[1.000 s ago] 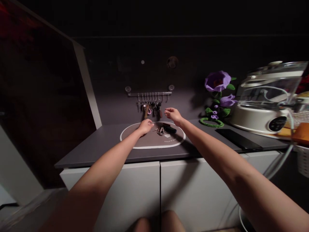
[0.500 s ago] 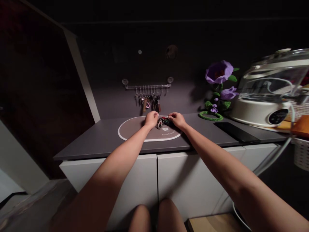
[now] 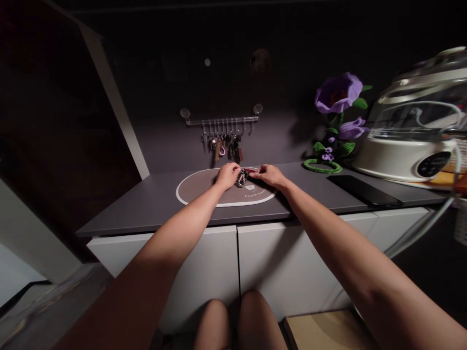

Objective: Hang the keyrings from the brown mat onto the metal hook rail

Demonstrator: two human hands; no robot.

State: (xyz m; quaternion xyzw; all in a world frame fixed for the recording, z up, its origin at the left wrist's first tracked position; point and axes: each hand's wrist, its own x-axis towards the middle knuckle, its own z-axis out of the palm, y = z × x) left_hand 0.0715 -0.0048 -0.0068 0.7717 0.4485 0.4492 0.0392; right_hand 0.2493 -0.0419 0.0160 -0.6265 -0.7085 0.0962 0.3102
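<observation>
A bunch of keys [image 3: 241,179] with shiny metal pieces lies on the oval brown mat [image 3: 197,187] with a white rim. A slim red piece [image 3: 249,170] shows at its upper right, beside darker parts. My left hand [image 3: 228,176] is at the left side of the bunch, fingers curled together near its top; what they pinch is too small to see. From the right, my right hand [image 3: 270,175] reaches in with thumb and fingers closed on the right end of the bunch. The fingers partly hide the keys.
Behind the mat, a clear wall rail [image 3: 222,121] carries several hanging keys. On the right of the grey counter [image 3: 134,209] are a black phone [image 3: 361,191], a purple flower decoration [image 3: 339,95] with a green ring base, and a white appliance [image 3: 394,155] with a cable.
My right hand's fingers have moved slightly left and down onto the bunch. My left hand stays beside it. The whole view has shifted a little.
</observation>
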